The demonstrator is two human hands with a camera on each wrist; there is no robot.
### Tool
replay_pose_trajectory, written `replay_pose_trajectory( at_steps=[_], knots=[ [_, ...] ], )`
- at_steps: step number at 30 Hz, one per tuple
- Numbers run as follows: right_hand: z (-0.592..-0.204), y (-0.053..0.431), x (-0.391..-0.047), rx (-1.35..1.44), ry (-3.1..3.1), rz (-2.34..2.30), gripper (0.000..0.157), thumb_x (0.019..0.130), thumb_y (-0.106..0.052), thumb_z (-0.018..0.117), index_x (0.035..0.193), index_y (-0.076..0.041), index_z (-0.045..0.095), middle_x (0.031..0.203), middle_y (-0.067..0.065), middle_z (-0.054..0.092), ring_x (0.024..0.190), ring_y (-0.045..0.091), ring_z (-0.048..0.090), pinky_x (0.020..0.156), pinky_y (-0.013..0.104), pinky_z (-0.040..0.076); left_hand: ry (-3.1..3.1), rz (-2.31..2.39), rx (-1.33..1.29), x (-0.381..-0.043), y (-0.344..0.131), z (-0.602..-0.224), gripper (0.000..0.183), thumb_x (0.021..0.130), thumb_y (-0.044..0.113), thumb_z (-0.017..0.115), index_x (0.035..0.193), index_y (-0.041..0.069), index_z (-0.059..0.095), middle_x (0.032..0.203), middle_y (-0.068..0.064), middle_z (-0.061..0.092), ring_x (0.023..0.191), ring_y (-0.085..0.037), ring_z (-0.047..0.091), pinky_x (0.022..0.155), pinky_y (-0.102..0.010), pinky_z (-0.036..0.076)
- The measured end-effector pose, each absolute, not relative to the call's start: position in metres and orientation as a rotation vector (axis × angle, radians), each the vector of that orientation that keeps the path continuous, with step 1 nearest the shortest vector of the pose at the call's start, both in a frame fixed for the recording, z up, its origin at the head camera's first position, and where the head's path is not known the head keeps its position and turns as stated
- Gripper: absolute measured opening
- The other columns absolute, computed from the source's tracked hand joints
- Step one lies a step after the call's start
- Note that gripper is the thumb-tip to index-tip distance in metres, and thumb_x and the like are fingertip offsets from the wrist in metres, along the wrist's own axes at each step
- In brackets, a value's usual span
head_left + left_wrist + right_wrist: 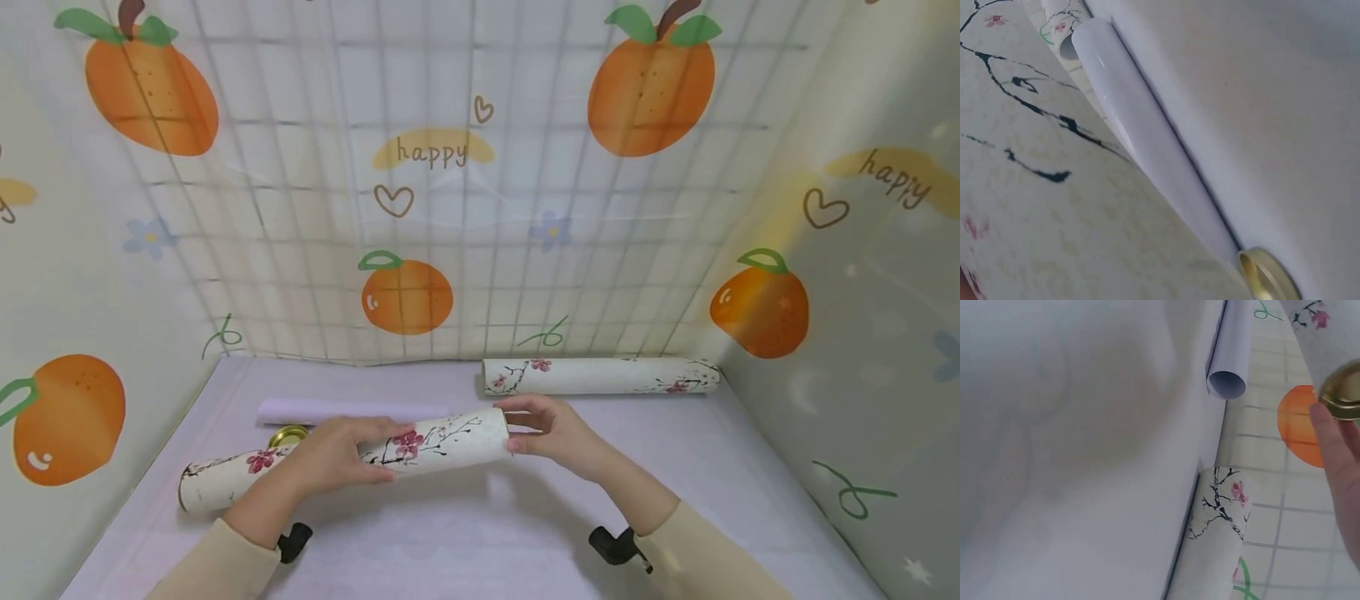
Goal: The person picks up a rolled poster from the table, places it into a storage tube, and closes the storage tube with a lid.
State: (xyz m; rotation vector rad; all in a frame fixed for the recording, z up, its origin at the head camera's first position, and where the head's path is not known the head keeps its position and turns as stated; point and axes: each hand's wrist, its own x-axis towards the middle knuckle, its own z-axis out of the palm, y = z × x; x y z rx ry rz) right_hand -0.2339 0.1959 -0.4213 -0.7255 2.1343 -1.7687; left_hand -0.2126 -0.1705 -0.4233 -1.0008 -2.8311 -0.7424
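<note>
Flowered tube [450, 446] — one, between both hands, over the lavender table [487, 550]. Hazards: the gold cap [1342, 394] at its right end could tip or drop if pushed unevenly; the tube could twist if the left grip slackened. Left hand [337, 454]: thumb and fingers spread around the tube, gripping it. Right hand [555, 437]: thumb and fingers curled, pinching the cap — whether fully seated, the angle leaves unclear. Behind: lavender roll [330, 411]; second gold cap [288, 436], near its left end; second flowered tube [600, 377], farther back, right.
</note>
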Motion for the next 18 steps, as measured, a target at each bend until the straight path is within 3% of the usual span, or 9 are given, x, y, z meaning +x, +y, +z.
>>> replay_pose_trajectory(
  at_steps=[9, 18],
  knots=[
    [-0.409, 0.201, -0.234, -0.839, 2.248, -1.623, 0.053, 0.089, -0.01, 0.077, 0.138, -0.003, 0.057, 0.144, 0.018, 0.053, 0.131, 0.04, 0.052, 0.094, 0.035, 0.054, -2.773, -0.621, -1.089, -0.225, -0.173, -0.413, 0.067, 0.078, 0.037, 0.086, 0.139, 0.032, 0.061, 0.133, 0.004, 0.065, 0.123, -0.019, 0.061, 0.1, -0.045, 0.051],
    [-0.392, 0.219, -0.236, -0.844, 2.382, -1.522, 0.046, 0.093, -0.015, 0.073, 0.137, -0.01, 0.06, 0.142, 0.012, 0.056, 0.131, 0.034, 0.054, 0.097, 0.031, 0.053, -2.795, -0.534, -1.046, -0.243, -0.18, -0.4, 0.067, 0.079, 0.033, 0.087, 0.14, 0.032, 0.06, 0.136, 0.002, 0.063, 0.125, -0.023, 0.059, 0.1, -0.046, 0.051]
  ],
)
